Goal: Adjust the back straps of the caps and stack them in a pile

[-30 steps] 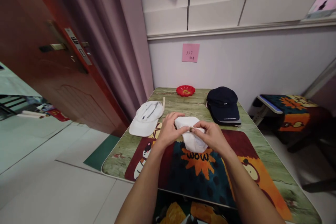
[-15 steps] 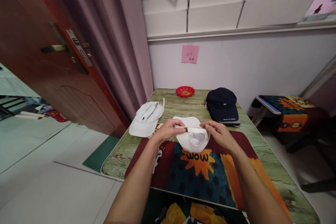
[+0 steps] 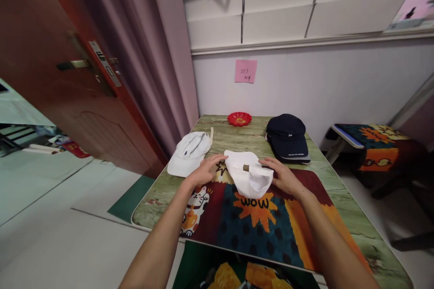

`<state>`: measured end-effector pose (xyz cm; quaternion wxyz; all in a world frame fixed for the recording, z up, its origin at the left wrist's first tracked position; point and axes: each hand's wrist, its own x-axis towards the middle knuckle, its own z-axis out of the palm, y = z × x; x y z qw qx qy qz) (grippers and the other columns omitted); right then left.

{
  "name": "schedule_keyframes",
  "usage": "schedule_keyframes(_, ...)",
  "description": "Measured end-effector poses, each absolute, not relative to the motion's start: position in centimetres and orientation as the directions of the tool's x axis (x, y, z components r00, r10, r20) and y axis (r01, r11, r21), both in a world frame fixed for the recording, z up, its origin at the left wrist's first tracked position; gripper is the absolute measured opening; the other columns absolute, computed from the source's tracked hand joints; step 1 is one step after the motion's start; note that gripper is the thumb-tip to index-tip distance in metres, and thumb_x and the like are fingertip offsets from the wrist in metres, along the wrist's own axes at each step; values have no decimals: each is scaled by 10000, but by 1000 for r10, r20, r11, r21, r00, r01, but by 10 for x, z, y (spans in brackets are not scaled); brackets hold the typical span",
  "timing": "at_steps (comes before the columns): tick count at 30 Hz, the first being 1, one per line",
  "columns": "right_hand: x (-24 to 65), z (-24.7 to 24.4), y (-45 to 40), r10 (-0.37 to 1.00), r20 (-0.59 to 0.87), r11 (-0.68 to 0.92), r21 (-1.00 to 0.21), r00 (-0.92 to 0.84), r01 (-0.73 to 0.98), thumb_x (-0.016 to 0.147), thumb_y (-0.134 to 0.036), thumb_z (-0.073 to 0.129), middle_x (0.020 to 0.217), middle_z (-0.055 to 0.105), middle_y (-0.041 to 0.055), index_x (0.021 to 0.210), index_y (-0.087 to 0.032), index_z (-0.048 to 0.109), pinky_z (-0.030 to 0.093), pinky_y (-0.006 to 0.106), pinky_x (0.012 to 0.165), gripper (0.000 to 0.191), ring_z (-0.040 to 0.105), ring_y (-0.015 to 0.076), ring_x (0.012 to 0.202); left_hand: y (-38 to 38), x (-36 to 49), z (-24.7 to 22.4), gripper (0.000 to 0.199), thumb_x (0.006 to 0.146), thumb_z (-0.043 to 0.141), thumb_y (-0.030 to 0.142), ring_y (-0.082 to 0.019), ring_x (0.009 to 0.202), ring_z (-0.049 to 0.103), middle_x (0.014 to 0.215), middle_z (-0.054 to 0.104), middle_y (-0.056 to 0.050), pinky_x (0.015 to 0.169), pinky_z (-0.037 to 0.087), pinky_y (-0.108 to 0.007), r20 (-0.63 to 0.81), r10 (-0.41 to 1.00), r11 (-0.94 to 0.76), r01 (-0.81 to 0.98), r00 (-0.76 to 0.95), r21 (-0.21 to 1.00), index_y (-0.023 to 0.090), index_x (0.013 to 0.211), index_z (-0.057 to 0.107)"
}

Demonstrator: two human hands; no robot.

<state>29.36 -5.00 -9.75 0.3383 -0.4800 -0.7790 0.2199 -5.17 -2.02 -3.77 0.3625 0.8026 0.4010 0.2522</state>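
Left hand (image 3: pixel 205 170) and right hand (image 3: pixel 284 179), fingers (image 3: pixel 217 158) spread, flank the central white cap (image 3: pixel 241 175); 1 red dish (image 3: pixel 239 119) sits beyond it.

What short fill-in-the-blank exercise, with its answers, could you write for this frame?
1. The curved white fabric cap is ____ the person's bare left hand and bare right hand.
2. The word in the jagged orange starburst on the multicoloured mat is ____.
3. The number handwritten on the square pink paper note is ____.

Missing words: between; WOW; 357.
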Motion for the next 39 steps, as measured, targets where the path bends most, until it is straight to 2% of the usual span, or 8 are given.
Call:
schedule_keyframes(4,283,-80,-50,891,331,443,-785,-309,434,825,-296,683,1376,613,109,995,-232,783,412,467,1100,207,566,307,1279,-21,-34,-42,387,734,737,247,-313,1400,443,1404,613,-95,1200,272,-501,157,858,-384,407,489,829,232,1121,746)
schedule_keyframes(8,280,-49,-58,958,243,245,-970,-154,-6,821,-389,748,1184,735,76,1110,-232,750,490,471,1011,329,666,304,1121,-28,-25,-12,330,725,790,283,-269,1015,695,1050,768,-88,985,509,-429,130,894,-145,2,430,989,174,1034,746)
schedule_keyframes(11,273,-32,-63,984,165,126,-905,-62,-407,816,-365,767,1081,774,55,1177,-234,712,540,453,947,388,719,277,997,-39,-19,6,403,660,853,286,-250,916,723,942,775,-72,902,548,-363,143,913,-4,-342,383,940,152,1020,731)
schedule_keyframes(15,251,-32,-61,994,39,-37,-741,-97,-670,839,-323,740,1081,782,50,1128,-218,719,546,406,987,307,723,249,1031,-59,2,1,563,698,810,501,-337,1151,664,1084,763,-102,1038,497,-455,131,931,119,-621,342,775,174,1143,701)
schedule_keyframes(21,231,-70,-58,955,-185,-295,-536,-231,-791,905,-213,621,955,804,49,1077,-175,721,541,414,1019,203,751,228,975,-75,22,-25,728,895,454,682,-359,1374,494,1334,663,-129,1177,337,-541,91,908,270,-739,408,617,162,1392,567)
schedule_keyframes(25,227,-79,-76,948,-74,-309,-460,-311,-832,924,-465,599,1130,771,63,1180,-219,701,428,485,1125,369,653,263,1205,-69,19,-38,692,939,403,629,-320,1427,433,1417,608,-99,1225,252,-506,67,877,366,-751,476,550,187,1461,504)
schedule_keyframes(34,219,-53,-92,940,-13,-296,-528,-340,-796,926,-705,353,1363,652,95,1353,-227,622,228,540,1212,695,464,302,1402,-75,38,-52,718,979,301,606,-313,1466,364,1511,502,-116,1256,136,-488,134,822,456,-781,553,427,160,1530,408)
schedule_keyframes(39,225,-52,-88,969,7,-190,-613,-246,-767,887,-773,363,1318,683,70,1335,-271,632,303,525,1181,725,501,292,1369,-86,39,-40,734,928,386,669,-335,1353,523,1356,650,-131,1191,317,-507,-46,842,462,-673,538,577,157,1429,542)
